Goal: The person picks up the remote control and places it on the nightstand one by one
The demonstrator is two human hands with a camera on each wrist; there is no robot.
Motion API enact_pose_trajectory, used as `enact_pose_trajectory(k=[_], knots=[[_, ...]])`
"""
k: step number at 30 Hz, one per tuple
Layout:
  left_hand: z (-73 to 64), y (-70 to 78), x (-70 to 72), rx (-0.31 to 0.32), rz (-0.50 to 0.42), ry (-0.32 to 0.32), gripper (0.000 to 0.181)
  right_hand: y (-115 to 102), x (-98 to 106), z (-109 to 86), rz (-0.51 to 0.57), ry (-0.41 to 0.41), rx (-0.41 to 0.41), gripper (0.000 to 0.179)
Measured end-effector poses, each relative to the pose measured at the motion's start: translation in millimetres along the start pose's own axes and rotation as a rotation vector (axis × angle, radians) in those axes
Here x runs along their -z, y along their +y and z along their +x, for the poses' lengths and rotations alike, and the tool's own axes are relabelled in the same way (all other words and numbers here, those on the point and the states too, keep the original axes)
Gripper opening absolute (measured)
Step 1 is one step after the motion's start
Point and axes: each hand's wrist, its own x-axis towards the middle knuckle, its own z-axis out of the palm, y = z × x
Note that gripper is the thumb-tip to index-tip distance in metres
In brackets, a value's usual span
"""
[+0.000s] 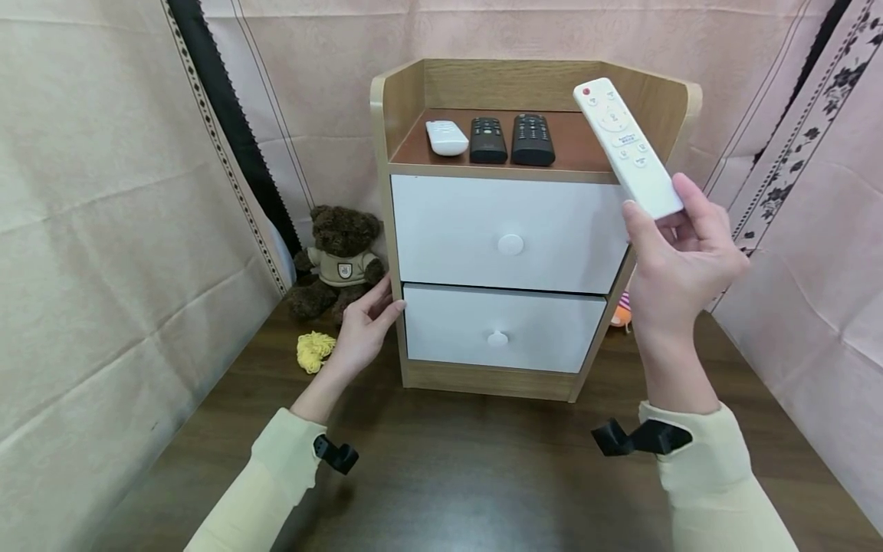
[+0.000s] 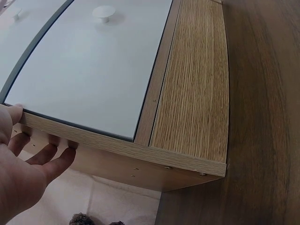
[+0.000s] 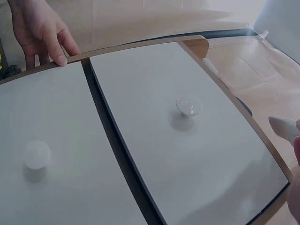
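Observation:
A white remote control (image 1: 626, 146) is in my right hand (image 1: 683, 261), pinched at its lower end between thumb and fingers. It tilts up to the left, buttons facing me, in front of the cabinet's upper right side. Only the remote's end shows in the right wrist view. My left hand (image 1: 366, 326) holds the left edge of a small wooden cabinet (image 1: 490, 376). In the left wrist view its thumb touches the front edge while the bent fingers (image 2: 61, 164) press the side panel. Both white drawers, the upper drawer (image 1: 448, 230) and the lower drawer (image 1: 448, 318), are closed.
On the cabinet's brown top lie a small white remote (image 1: 447, 138), a black remote (image 1: 487, 140) and another black remote (image 1: 533, 139). A teddy bear (image 1: 341, 241) and a yellow bundle (image 1: 315, 351) are left of the cabinet. An orange item (image 1: 622, 310) shows behind its right side.

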Motion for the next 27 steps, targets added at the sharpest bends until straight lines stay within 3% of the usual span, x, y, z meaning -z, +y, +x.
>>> enact_pose_trajectory(k=[5,14,17,22,27], knots=[[0.8,0.7,0.9,0.004,-0.001,-0.003,0.060,14.6,-14.3,7.5,-0.084,0.000,0.093,0.045],[0.2,0.0,0.4,0.002,0.009,0.003,0.059,22.4,-34.9,21.9,-0.482,-0.041,0.260,0.037],[0.4,1.4,-0.2,-0.005,0.006,0.005,0.059,21.2,-40.6,24.5,-0.519,-0.055,0.254,0.034],[0.5,1.5,-0.9,-0.004,0.007,0.004,0.059,17.6,-50.2,26.5,-0.567,-0.060,0.178,0.036],[-0.6,1.2,-1.4,-0.002,0.005,0.006,0.059,19.6,-52.7,29.0,-0.629,-0.086,0.200,0.037]])
